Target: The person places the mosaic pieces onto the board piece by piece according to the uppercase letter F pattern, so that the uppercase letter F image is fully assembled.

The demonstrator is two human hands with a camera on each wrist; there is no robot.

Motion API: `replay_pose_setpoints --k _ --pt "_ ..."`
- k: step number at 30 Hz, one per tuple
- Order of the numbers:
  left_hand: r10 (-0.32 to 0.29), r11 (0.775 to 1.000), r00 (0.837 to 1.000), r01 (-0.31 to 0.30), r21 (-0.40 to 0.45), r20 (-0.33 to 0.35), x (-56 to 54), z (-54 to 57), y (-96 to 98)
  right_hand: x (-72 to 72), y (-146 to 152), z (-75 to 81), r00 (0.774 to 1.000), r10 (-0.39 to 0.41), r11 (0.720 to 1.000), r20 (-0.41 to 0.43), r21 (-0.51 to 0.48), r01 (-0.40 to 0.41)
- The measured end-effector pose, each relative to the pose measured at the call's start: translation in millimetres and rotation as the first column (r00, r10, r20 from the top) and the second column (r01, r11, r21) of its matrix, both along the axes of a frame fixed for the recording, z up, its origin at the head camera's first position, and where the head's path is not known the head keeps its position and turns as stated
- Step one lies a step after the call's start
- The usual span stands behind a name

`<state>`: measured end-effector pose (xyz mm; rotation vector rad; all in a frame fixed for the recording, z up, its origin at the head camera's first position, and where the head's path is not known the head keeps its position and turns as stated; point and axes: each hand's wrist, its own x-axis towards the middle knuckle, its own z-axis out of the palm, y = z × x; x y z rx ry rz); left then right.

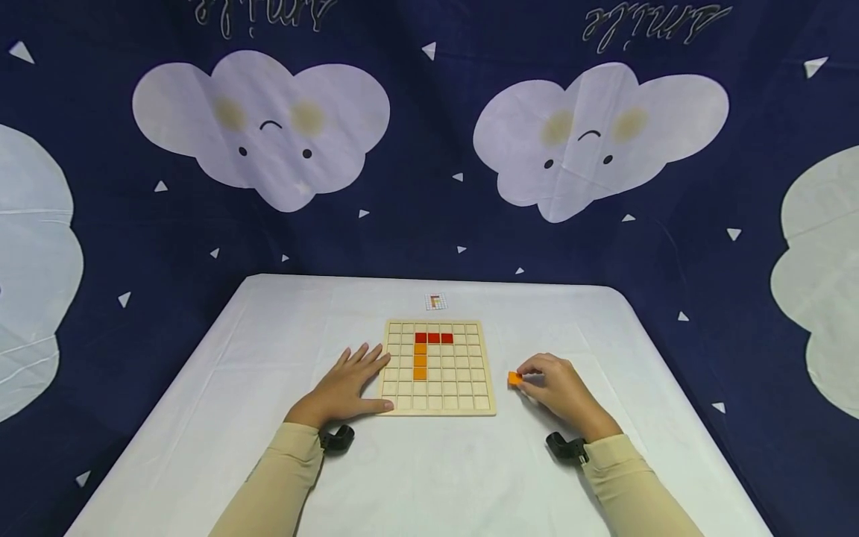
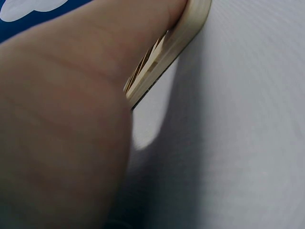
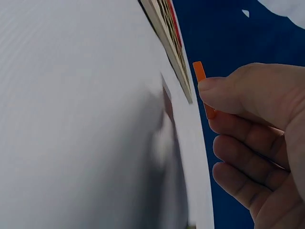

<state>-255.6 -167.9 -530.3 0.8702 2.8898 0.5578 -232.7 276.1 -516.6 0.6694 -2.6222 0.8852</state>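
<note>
A square wooden grid board (image 1: 456, 388) lies on the white table. Three red tiles (image 1: 434, 338) form a row near its top, and three orange tiles (image 1: 420, 361) run downward in a column beneath the leftmost red one. My left hand (image 1: 345, 388) rests with fingers spread at the board's left edge, its thumb on the lower left corner. Right of the board, my right hand (image 1: 560, 388) pinches a flat orange tile (image 3: 200, 71) between thumb and fingers, held above the table. In the left wrist view the palm hides most of the board (image 2: 159, 62).
A small printed card (image 1: 435, 301) with a grid pattern lies beyond the board. The white cloth-covered table (image 1: 302, 313) ends at a dark blue curtain (image 1: 429, 149) with clouds. A black wrist camera (image 1: 338, 438) sits on each wrist.
</note>
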Motion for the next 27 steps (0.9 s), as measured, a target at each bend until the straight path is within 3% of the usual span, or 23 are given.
replay_pose_setpoints --k 12,19,27 --pt "-0.002 1.000 1.000 0.002 0.001 0.001 -1.8 -3.0 -0.2 -16.2 -48 6.8 0.993 0.064 0.998 0.104 -0.018 -0.062" --pt "-0.004 1.000 1.000 0.004 0.007 -0.007 -1.3 -4.9 -0.9 -22.9 -71 5.8 0.982 0.146 0.987 0.122 -0.081 -0.137" --pt "-0.008 1.000 1.000 0.008 0.014 -0.023 -1.1 -4.8 -2.5 -27.0 -90 3.3 0.978 0.169 0.983 0.120 -0.088 -0.159"
